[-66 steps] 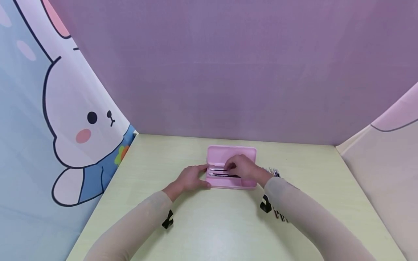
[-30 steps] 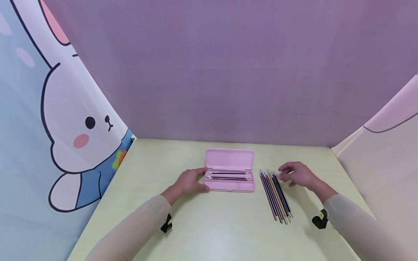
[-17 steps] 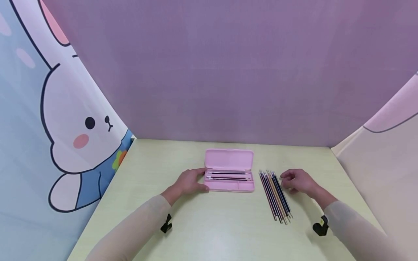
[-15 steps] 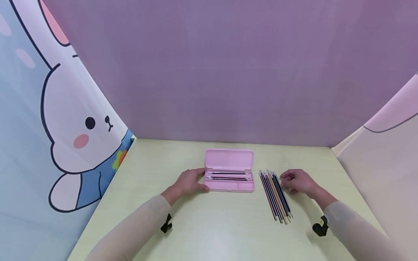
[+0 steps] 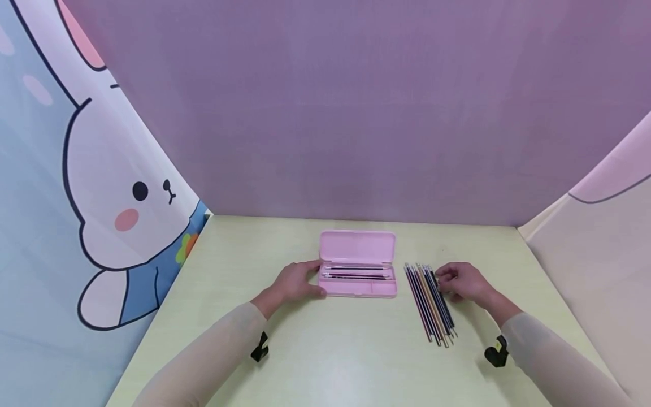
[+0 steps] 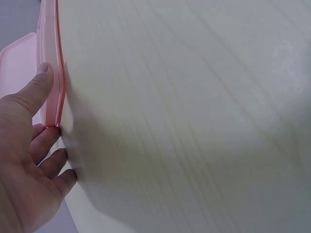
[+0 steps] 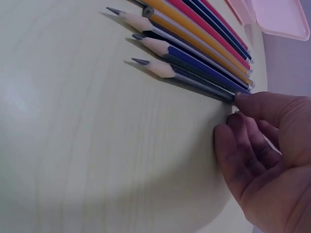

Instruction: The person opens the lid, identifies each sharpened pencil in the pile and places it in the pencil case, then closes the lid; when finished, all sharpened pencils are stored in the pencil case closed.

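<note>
The right hand (image 5: 467,281) is no longer covering the pencil case (image 5: 348,289); it is now lingering beside the loose pencils (image 5: 433,305), on the side toward the table's (image 5: 330,350) right edge. Its thumb is touching the far end of the outermost dark pencil (image 7: 201,87); the visible fingers are curling close below, but whether one is pinching from the hidden side I cannot tell. The loose pencils are lying side by side, most of their points facing the near edge.

The left hand (image 5: 295,281) is still gripping the case's end toward the table's left edge. The case is lying mid-table, nearer the far edge, lid (image 5: 357,246) folded back, with the stowed pencils (image 5: 358,277) now showing. The work, it seems, is shifting from the case to the loose row.
</note>
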Tool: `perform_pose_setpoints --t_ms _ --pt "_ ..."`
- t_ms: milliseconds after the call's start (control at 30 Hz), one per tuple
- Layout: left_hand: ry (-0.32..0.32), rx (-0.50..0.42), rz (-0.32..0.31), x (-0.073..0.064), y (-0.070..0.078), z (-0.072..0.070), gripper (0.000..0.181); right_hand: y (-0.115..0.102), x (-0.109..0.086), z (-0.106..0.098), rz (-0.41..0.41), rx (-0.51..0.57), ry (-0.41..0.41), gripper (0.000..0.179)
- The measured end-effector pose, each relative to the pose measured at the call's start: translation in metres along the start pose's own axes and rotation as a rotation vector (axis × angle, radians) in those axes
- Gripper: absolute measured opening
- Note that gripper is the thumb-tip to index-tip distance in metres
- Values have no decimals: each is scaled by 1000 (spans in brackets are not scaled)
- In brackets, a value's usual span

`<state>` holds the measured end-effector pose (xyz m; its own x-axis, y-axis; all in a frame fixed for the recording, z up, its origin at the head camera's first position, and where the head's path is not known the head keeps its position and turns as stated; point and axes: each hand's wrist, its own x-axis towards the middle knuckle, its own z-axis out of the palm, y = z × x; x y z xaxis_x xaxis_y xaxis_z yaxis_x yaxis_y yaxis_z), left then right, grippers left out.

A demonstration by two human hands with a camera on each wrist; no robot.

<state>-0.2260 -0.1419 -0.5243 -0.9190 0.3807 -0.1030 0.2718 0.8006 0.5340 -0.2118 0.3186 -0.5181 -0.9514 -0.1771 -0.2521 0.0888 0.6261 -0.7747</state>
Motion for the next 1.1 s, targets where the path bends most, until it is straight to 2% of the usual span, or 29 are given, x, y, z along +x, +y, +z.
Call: perform_pose_setpoints --t_ms 200,367,667,833,1100 --pt "1 -7 -2 0 1 0 88 -3 6 1 17 -95 46 39" --pt "6 -14 -5 1 1 0 88 -7 7 0 32 -124 62 39" --pt "3 -21 -6 0 0 1 88 -4 8 3 71 -111 93 38" --pt "3 -24 -5 0 0 1 88 -3 7 3 58 -122 113 36" --pt "3 -17 -5 0 1 0 89 -14 7 -6 26 -102 80 35"
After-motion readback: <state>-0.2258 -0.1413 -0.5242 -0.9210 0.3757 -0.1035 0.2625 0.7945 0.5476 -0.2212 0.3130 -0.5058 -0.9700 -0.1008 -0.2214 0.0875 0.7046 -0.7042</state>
